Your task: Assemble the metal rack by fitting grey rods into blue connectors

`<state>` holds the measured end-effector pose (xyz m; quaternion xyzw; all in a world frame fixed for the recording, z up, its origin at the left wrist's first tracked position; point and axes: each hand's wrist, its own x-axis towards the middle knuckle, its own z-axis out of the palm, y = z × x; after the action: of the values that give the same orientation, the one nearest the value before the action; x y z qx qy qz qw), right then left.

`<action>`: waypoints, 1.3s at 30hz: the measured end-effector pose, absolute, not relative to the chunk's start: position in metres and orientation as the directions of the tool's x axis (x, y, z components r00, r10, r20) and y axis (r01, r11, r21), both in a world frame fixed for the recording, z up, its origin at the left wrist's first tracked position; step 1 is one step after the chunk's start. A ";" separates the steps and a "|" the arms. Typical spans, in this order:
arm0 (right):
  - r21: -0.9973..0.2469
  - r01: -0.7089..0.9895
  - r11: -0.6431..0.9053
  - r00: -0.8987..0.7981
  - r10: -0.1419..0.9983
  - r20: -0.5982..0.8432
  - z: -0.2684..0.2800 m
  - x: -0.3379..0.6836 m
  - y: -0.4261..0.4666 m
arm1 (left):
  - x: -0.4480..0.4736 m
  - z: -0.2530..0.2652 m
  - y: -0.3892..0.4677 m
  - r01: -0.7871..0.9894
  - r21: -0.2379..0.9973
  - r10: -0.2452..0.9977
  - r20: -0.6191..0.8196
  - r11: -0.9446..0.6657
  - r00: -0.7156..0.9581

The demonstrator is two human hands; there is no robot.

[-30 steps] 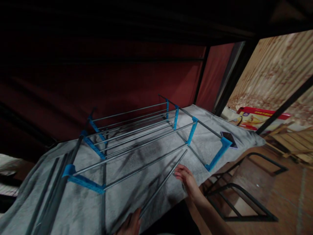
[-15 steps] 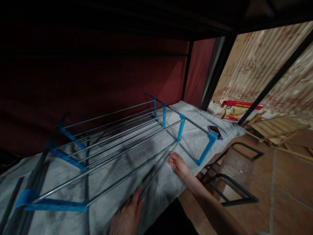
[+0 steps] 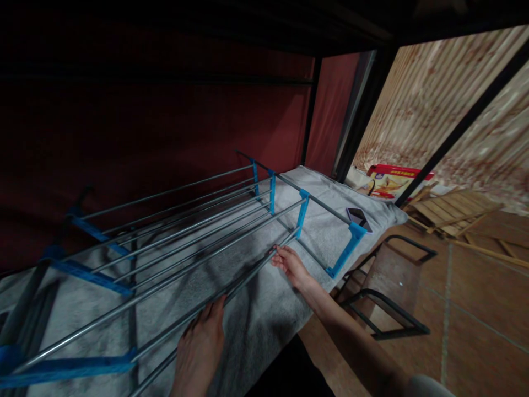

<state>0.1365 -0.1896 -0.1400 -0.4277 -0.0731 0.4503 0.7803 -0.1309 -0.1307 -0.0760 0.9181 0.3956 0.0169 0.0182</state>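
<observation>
Steel rod [image 3: 231,289] grasped by both our hands | left hand [image 3: 200,344] palm-down, near end | right hand [image 3: 289,264] outstretched, far end

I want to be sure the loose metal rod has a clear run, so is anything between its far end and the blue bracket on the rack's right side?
Nothing visible blocks it. Both the left hand and right hand hold the rod; only bare grey blanket lies before the blue bracket.

Rack rods [image 3: 198,231]: smooth, dull-sheen grey metal. Connectors [image 3: 345,251]: matt blue plastic. Cover [image 3: 264,320] beneath: rough, napped grey cloth; phone [image 3: 359,219] face glossy; floor [image 3: 475,331] matt tile.
</observation>
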 end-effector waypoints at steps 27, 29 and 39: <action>-0.823 -0.550 0.143 0.564 0.790 -0.239 -0.146 0.148 -0.184 | -0.130 -0.082 -0.090 0.708 0.111 0.711 -0.022 -0.697 0.703; -0.821 -0.554 0.140 0.559 0.793 -0.242 -0.145 0.148 -0.184 | -0.129 -0.082 -0.089 0.708 0.117 0.711 -0.026 -0.696 0.703; -0.828 -0.545 0.134 0.574 0.779 -0.252 -0.133 0.147 -0.185 | -0.126 -0.078 -0.086 0.682 0.128 0.689 0.016 -0.720 0.724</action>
<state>0.1467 -0.1854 -0.1334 -0.4842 -0.1208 0.4453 0.7434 -0.1258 -0.0865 -0.0781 0.9268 0.3699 0.0311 0.0568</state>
